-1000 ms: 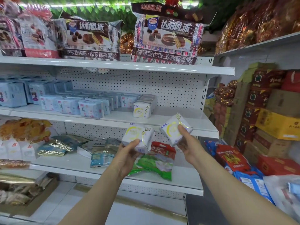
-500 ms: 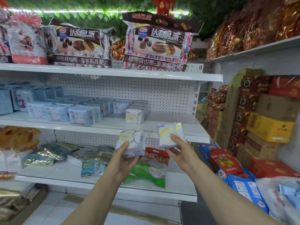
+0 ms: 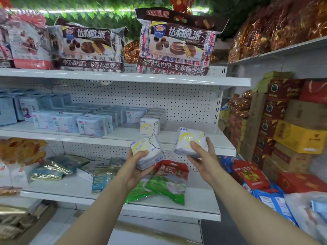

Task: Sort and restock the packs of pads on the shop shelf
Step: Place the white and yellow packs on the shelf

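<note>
My left hand [image 3: 136, 167] grips a white pad pack with a yellow ring [image 3: 147, 152], tilted, in front of the middle shelf's edge. My right hand [image 3: 203, 156] holds a second white pad pack of the same kind [image 3: 187, 140] with its front facing me, just right of the first. A row of the same white packs [image 3: 150, 124] stands on the middle shelf [image 3: 203, 137] behind both hands. Left of that row lie several blue and pink pad packs [image 3: 92, 125].
Big cake bags [image 3: 175, 45] fill the top shelf. Snack bags, among them a red and green one [image 3: 168, 183], lie on the lower shelf under my hands. Stacked cartons [image 3: 292, 124] and blue and red packs [image 3: 256, 179] crowd the right side.
Both hands have stayed level with the middle shelf's edge, each with its pack. The right pack has turned so its front faces me. The view has shifted slightly.
</note>
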